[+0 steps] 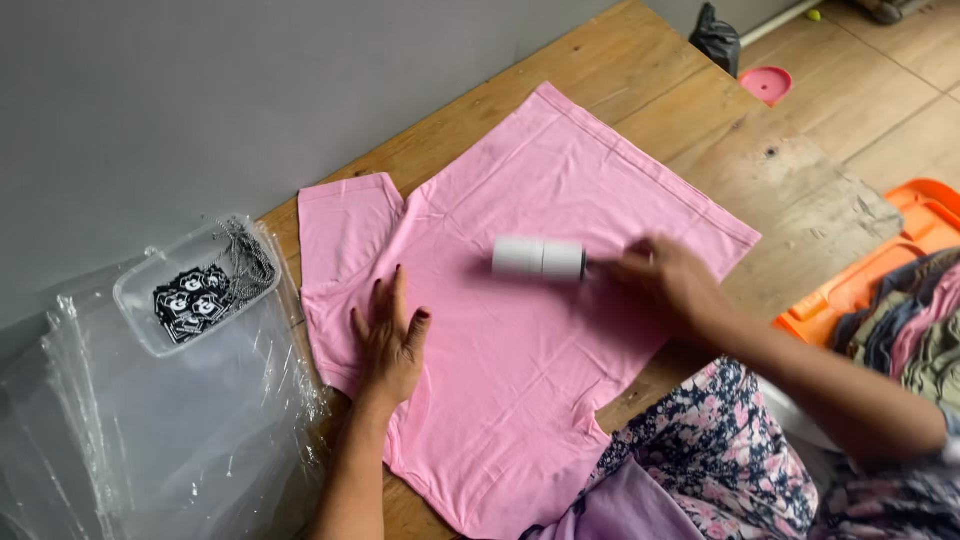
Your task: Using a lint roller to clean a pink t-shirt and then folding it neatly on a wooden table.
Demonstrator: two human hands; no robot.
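I work in what looks like a small garment packing spot, set up in a plain room rather than a factory. My wooden worktop (700, 110) stands against a bare grey wall (200, 90), with tiled floor (900, 90) beyond it. A stack of clear plastic bags (170, 430) lies at my left, topped by a clear tray (135, 300) of small black tags (195, 300). A pink T-shirt (520, 350) is spread flat before me. An orange crate (900, 250) at my right holds folded clothes (910, 320) in several colours.
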